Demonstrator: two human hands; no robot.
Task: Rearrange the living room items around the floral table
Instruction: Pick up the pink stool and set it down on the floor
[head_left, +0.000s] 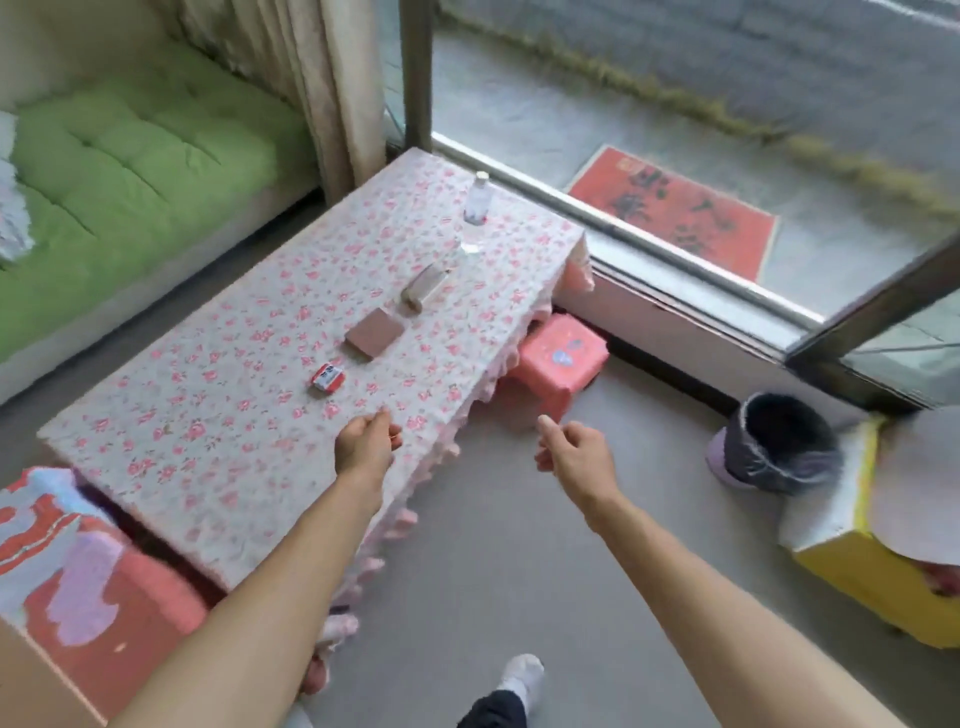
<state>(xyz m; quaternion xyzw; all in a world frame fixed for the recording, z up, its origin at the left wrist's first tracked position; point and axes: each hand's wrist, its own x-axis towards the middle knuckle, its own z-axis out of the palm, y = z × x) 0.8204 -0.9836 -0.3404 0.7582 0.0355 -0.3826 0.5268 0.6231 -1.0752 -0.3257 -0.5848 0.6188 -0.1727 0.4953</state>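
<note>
Sofa (130, 156): green cushion, far left, beyond the table's long left edge; curtain (322, 78) hangs at its right end.
Stool, near left (78, 561): pink-red, patterned top, just beside the table's near-left corner.
Table (208, 441): low, floral cloth, long axis running from near left to far right, toward the glass door.
Items on table: strung along that axis, all ahead of both hands. Nearest first: red-and-white small box (328, 383), flat pink-brown box (375, 333), pale tube-like item lying down (425, 287), clear bottle upright (478, 200) at the far end. Something clear between tube and bottle, too blurred to identify.
Left hand (366, 447): over the table's near right edge, fingers loosely curled, thumb and forefinger close together, holding nothing. Judged nearer to the small red-and-white box, which lies just ahead and slightly left.
Right hand (576, 454): off the table, over bare floor, fingers half curled, nothing held. Pink stool (558, 364) ahead of it, partly tucked under the cloth's right edge.
Floor: grey, clear between table and bin.
Bin (776, 444): lined, near the door track, well right of the right hand.
Yellow box (857, 566): far right, partly covered by pale sheet.
Door: glass, track behind table; red mat (675, 213) outside.
Judgement: next reach probably short and forward; left hand for table items, right hand for the pink stool.
</note>
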